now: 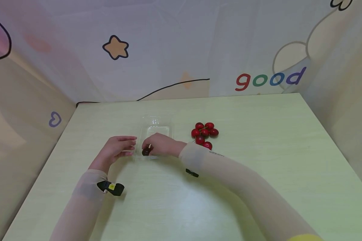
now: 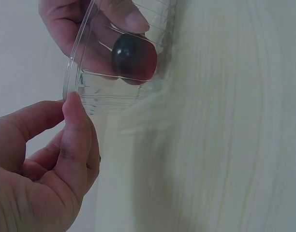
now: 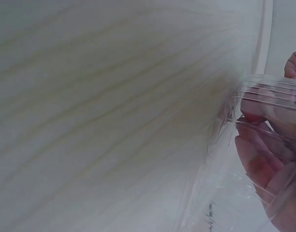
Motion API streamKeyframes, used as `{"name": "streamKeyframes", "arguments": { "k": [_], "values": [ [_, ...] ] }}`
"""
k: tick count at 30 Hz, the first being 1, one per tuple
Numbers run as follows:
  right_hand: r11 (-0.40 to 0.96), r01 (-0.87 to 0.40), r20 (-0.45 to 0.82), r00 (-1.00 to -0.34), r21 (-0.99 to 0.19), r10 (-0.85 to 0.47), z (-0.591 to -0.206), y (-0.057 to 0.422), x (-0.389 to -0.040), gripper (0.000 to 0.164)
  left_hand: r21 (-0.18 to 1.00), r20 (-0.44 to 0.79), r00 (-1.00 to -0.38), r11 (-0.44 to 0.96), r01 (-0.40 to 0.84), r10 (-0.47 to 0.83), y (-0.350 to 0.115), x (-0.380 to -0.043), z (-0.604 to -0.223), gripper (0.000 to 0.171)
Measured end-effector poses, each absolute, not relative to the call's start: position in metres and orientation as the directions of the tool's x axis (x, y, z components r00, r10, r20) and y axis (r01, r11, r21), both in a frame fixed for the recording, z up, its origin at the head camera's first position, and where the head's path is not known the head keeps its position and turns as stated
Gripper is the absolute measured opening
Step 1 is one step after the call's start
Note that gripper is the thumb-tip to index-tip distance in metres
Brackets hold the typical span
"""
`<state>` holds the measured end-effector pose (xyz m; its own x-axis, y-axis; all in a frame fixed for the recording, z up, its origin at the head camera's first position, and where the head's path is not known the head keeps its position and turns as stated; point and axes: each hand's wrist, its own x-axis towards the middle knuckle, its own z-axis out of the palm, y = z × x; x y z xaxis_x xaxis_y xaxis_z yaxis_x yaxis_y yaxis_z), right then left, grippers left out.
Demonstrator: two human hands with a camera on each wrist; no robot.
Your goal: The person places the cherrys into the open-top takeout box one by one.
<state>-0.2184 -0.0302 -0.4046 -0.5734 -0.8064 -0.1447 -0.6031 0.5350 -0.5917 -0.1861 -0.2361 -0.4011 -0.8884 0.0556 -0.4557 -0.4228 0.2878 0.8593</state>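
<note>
A clear plastic box (image 1: 158,129) stands on the table, left of the middle. My left hand (image 1: 119,147) is at its left side; in the left wrist view the thumb and fingers (image 2: 76,113) pinch the box's rim. My right hand (image 1: 161,144) reaches down into the box from the right. Its fingers hold a dark red cherry (image 2: 133,58) low inside, near the front left corner, seen through the clear wall in the left wrist view. In the right wrist view the plastic wall overlaps part of a hand (image 3: 261,164).
Several bright red cherries (image 1: 204,133), some with green stems, lie in a cluster on the table (image 1: 274,160) right of the box. The right forearm passes close in front of them. A printed curtain (image 1: 175,43) hangs behind the table's far edge and at the sides.
</note>
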Motion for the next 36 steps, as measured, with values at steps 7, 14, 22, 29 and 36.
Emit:
{"name": "streamKeyframes", "arguments": {
  "k": [7, 14, 22, 29, 36],
  "values": [
    [0.527, -0.613, -0.139, -0.565, -0.588, -0.813, -0.4076, -0.0333, -0.2197, 0.025, 0.858, -0.452, -0.891, 0.296, -0.419, 0.05, -0.2356, -0.1873, -0.4029, 0.047],
    [0.518, -0.609, -0.137, -0.56, -0.601, -0.817, -0.4077, -0.0365, -0.2204, 0.025, 0.855, -0.458, -0.887, 0.296, -0.425, 0.051, -0.2365, -0.1874, -0.4036, 0.048],
    [0.517, -0.605, -0.152, -0.551, -0.606, -0.821, -0.4067, -0.0369, -0.221, 0.025, 0.854, -0.454, -0.889, 0.307, -0.419, 0.05, -0.2359, -0.1872, -0.4034, 0.048],
    [0.537, -0.607, -0.166, -0.559, -0.587, -0.813, -0.4078, -0.038, -0.2216, 0.027, 0.847, -0.455, -0.89, 0.33, -0.417, 0.044, -0.2358, -0.1866, -0.4022, 0.047],
    [0.546, -0.612, -0.19, -0.549, -0.572, -0.814, -0.4067, -0.0382, -0.2218, 0.032, 0.843, -0.455, -0.89, 0.338, -0.418, 0.037, -0.235, -0.1858, -0.4009, 0.046]
  ]
}}
